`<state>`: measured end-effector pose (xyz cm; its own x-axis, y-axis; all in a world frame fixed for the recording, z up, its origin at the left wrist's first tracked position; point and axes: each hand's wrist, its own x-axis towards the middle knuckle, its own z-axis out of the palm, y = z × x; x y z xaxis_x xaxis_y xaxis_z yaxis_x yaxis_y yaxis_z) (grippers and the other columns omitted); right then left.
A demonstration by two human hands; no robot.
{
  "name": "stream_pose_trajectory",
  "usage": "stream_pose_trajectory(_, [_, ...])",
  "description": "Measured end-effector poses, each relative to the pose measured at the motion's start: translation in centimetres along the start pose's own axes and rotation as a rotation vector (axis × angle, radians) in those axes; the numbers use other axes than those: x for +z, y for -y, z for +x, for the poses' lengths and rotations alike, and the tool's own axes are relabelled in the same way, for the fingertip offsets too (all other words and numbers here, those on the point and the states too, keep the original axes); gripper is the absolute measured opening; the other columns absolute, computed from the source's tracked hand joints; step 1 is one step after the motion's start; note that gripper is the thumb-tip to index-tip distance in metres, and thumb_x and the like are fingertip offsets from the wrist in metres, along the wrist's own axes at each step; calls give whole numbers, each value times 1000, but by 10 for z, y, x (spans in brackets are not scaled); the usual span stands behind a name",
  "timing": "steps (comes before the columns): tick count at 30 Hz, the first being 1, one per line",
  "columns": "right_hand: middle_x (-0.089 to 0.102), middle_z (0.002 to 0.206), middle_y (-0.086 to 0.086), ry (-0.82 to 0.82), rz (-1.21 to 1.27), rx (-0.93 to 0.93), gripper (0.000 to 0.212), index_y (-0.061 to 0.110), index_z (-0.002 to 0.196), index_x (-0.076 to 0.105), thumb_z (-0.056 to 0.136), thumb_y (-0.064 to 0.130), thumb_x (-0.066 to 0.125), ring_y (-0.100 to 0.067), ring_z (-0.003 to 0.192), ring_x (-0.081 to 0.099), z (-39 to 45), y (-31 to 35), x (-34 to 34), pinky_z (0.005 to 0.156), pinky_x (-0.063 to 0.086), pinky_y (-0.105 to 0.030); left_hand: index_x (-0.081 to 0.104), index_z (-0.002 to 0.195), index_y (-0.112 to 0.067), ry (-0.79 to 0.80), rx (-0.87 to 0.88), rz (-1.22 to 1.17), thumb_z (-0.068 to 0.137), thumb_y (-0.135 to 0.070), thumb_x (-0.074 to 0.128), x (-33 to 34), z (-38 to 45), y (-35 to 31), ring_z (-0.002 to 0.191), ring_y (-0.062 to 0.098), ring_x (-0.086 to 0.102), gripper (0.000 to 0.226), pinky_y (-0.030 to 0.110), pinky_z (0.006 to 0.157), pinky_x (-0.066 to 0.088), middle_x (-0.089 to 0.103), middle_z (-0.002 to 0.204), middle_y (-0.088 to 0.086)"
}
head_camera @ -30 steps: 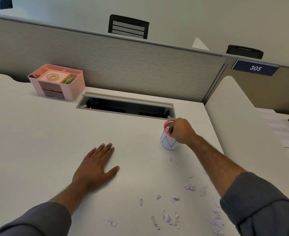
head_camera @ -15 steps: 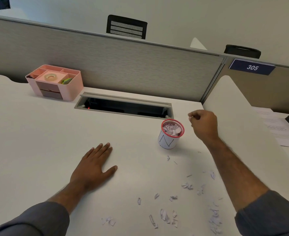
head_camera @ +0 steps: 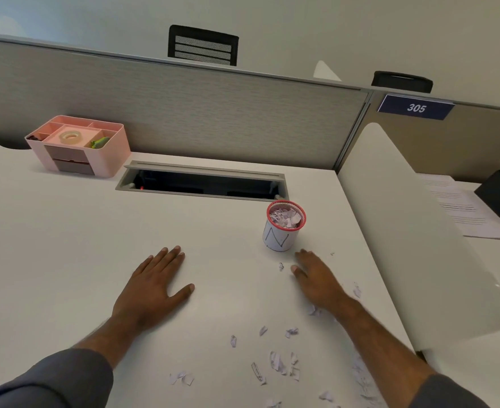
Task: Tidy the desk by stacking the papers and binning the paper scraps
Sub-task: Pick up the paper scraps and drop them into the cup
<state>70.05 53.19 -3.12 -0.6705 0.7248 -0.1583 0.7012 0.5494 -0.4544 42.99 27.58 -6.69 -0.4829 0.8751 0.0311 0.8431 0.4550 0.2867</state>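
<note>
We've got our left hand (head_camera: 154, 285) flat on the desk (head_camera: 66, 245), fingers spread; right hand (head_camera: 316, 278) palm-down, fingers loosely apart, just beside the bin (head_camera: 284, 226) among scraps (head_camera: 276, 360).

right hand (head_camera: 316, 278) | left the cup (head_camera: 284, 228) | now flat on desk (head_camera: 66, 245)

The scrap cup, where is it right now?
In the head view, the cup stands on the desk right of centre, just beyond the right hand, before the cable slot.

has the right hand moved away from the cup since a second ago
Yes. The right hand was at the cup's rim; it now lies open on the desk just in front of the cup, nearer the person, among the scraps.
</note>
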Motion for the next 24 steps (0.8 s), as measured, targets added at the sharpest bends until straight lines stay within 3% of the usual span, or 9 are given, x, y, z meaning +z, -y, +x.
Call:
stream_pose_trajectory(7, [27,159,-3,15,-94,-224,52,18,149,36,100,33,47,-19,148,21,-14,21,16,118,15,-27,12,160,-34,17,8,-4,87,-78,18,1,0,3,150,-5,-9,85,29,125,2,0,165,-23])
stream_pose_trajectory(9, [36,155,-6,36,-143,-266,46,15,143,46,99,28,48,-21,145,27,-18,17,15,116,20,-29,13,160,-34,18,10,-8,87,-78,18,2,0,3,150,-5,-8,85,30,126,3,0,165,-23])
stream_pose_trajectory(12, [68,116,-10,-115,-104,-334,26,10,109,71,91,21,56,-31,115,57,-28,3,1,100,43,-40,14,160,-33,11,10,-11,87,-78,19,2,0,2,151,-4,-6,85,30,126,4,1,165,-23])
stream_pose_trajectory(14, [72,106,-11,-293,-47,-270,23,8,103,73,88,19,61,-33,105,63,-28,-15,-11,94,47,-41,15,160,-33,10,11,-9,87,-78,19,1,1,2,151,-3,-5,85,31,126,5,2,165,-22])
stream_pose_trajectory(16, [65,126,-13,-345,-79,-100,34,9,122,66,93,26,60,-31,122,56,-24,-36,-25,105,40,-39,15,160,-32,11,14,-8,87,-78,20,0,1,3,151,-3,-4,86,31,126,5,3,165,-22])
stream_pose_trajectory(19, [33,156,-7,-174,-180,196,62,16,148,37,97,51,45,-26,147,23,-19,-65,-35,119,21,-40,16,160,-32,10,12,-16,87,-78,21,2,-1,2,151,-3,-4,86,30,126,4,3,165,-22])
stream_pose_trajectory(21, [21,161,-6,-79,-207,245,71,18,152,27,96,61,35,-26,150,12,-20,-71,-33,120,15,-41,17,160,-32,3,8,-28,87,-77,22,1,-1,1,151,-3,-4,86,30,126,4,4,164,-22])
stream_pose_trajectory(24, [11,163,-5,-23,-131,184,70,20,153,22,97,60,32,-22,151,6,-29,-60,-18,120,5,-39,18,159,-31,-1,8,-35,86,-77,23,0,-1,1,151,-4,-3,86,29,125,5,5,164,-23])
